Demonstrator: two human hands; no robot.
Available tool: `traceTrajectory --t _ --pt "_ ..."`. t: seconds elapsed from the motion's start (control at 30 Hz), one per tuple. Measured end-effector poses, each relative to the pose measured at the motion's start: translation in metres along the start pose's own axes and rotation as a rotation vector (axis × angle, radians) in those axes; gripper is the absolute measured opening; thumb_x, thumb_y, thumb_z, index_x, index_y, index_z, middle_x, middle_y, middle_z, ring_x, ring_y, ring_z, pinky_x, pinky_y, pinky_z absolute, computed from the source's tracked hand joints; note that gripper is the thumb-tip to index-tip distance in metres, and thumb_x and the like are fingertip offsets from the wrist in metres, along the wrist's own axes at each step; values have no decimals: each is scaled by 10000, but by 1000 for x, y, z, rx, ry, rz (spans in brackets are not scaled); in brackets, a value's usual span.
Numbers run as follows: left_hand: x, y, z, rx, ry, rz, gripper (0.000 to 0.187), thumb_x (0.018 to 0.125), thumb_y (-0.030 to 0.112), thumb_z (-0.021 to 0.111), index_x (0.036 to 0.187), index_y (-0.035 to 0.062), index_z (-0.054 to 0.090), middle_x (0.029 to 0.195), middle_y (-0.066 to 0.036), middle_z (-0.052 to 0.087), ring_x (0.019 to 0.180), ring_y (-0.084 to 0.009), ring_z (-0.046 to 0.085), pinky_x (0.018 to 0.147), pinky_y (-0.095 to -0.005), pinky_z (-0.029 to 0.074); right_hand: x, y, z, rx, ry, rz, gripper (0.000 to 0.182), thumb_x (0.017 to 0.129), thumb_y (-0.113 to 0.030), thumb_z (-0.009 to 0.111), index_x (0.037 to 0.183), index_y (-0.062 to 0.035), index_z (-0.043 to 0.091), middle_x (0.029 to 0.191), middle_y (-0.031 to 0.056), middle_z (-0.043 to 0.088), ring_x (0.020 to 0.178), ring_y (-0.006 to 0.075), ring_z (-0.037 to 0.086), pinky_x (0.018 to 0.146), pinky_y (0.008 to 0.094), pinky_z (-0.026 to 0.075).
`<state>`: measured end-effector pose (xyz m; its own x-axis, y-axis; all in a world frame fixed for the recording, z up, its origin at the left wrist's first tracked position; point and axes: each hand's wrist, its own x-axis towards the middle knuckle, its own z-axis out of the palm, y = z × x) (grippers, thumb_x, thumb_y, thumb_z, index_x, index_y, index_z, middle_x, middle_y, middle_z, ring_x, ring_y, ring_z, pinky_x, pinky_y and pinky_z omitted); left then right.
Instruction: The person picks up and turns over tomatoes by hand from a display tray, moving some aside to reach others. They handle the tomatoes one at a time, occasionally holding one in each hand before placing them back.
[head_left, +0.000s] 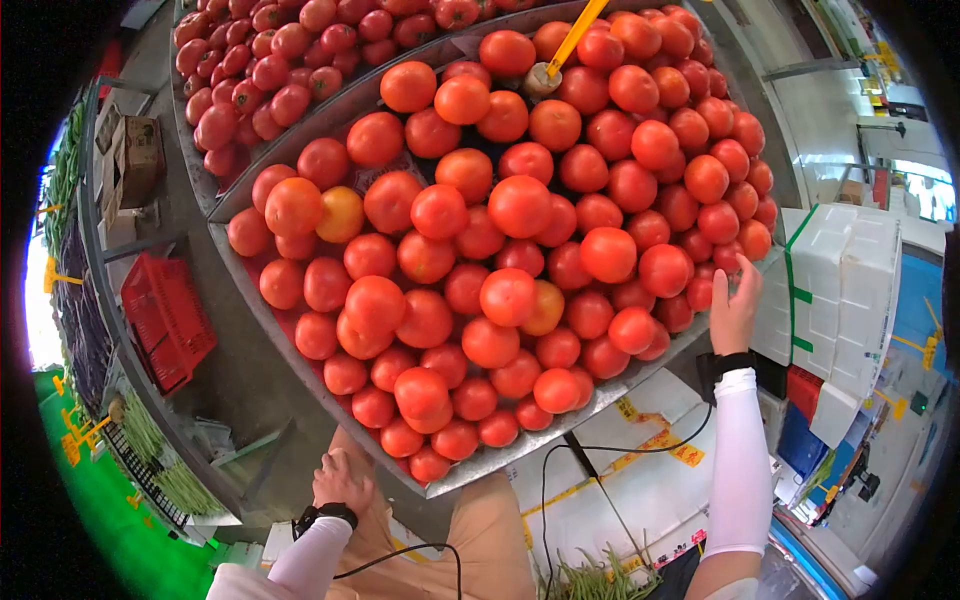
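Red tomatoes (520, 206) are heaped in a metal-edged tray (560, 428) across the middle of the view. At the tray's right edge, my right hand (735, 305) is raised beside the outermost tomatoes, its thumb and fingers apart and nothing between them. Down at the lower left, my left hand (342, 482) rests by my leg below the tray, with its fingers loosely bent; whether anything is in them is hidden. Two orange-yellow tomatoes (341, 214) (543, 307) lie among the red ones.
A second tray of tomatoes (290, 45) adjoins at the upper left. A yellow stick (578, 35) stands in the heap. A red basket (165, 320) is at the left, white foam boxes (835, 290) at the right. A black cable (600, 447) runs below the tray.
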<state>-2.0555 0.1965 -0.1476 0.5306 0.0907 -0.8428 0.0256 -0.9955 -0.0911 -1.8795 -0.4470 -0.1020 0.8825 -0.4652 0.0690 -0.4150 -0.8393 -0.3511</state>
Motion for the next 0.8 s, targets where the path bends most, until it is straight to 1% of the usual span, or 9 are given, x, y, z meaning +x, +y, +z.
traceTrajectory --t 0.07,0.17,0.3,0.5,0.53,0.63,0.67,0.77,0.8 --pt "-2 1 6 -4 42 1 784 788 409 693 1398 -7 428 1362 -297 551 1039 -466 641 862 -530 561 14 24 -5 -90 69 -46 558 961 -215 715 1428 5 502 1410 247 527 1315 432 510 1132 494 415" --pt "-6 4 16 -6 87 -1 734 780 386 701 1347 -4 447 1348 -294 557 1020 -467 644 850 -537 561 52 19 -8 -123 94 -249 587 939 -204 739 1434 2 500 1416 245 527 1325 430 506 1142 496 412" --pt "-5 16 17 -26 103 -28 658 777 359 705 1281 10 466 1340 -295 559 1013 -470 643 860 -540 556 101 -10 9 -97 47 -287 664 888 -217 792 1446 -18 491 1423 232 537 1324 441 507 1132 500 427" --pt "-5 25 13 -78 117 -69 643 776 355 696 1274 10 482 1365 -308 550 1020 -480 636 892 -546 543 122 -23 52 -315 -12 -143 863 799 -277 864 1518 -107 418 1365 222 555 1257 438 567 1016 545 509" --pt "-4 25 12 -82 113 -71 640 778 353 693 1275 9 484 1368 -309 548 1025 -482 634 899 -546 540 126 -23 58 -316 -2 -121 881 800 -299 861 1541 -165 403 1336 218 563 1230 423 589 980 569 516" --pt "-2 24 10 -87 102 -76 639 786 350 686 1286 6 486 1376 -312 546 1038 -484 629 918 -546 533 133 -30 65 -375 -32 23 871 807 -341 852 1542 -210 404 1344 211 563 1227 414 596 973 587 503" --pt "-2 24 9 -88 100 -78 645 788 351 685 1295 6 485 1378 -313 546 1043 -483 628 923 -545 531 135 -29 65 -373 -20 36 848 803 -369 849 1522 -240 418 1334 204 572 1221 408 597 968 593 492" --pt "1 22 3 -96 97 -73 672 788 366 691 1314 4 482 1375 -314 547 1061 -478 625 934 -547 528 132 -34 57 -360 -1 8 823 792 -360 853 1492 -242 436 1309 202 585 1212 408 596 968 593 488" --pt "2 22 0 -99 95 -71 682 788 374 694 1320 4 482 1374 -315 548 1068 -476 624 937 -548 527 128 -41 50 -335 20 -1 798 780 -366 860 1459 -241 461 1291 198 596 1218 412 584 991 583 481"
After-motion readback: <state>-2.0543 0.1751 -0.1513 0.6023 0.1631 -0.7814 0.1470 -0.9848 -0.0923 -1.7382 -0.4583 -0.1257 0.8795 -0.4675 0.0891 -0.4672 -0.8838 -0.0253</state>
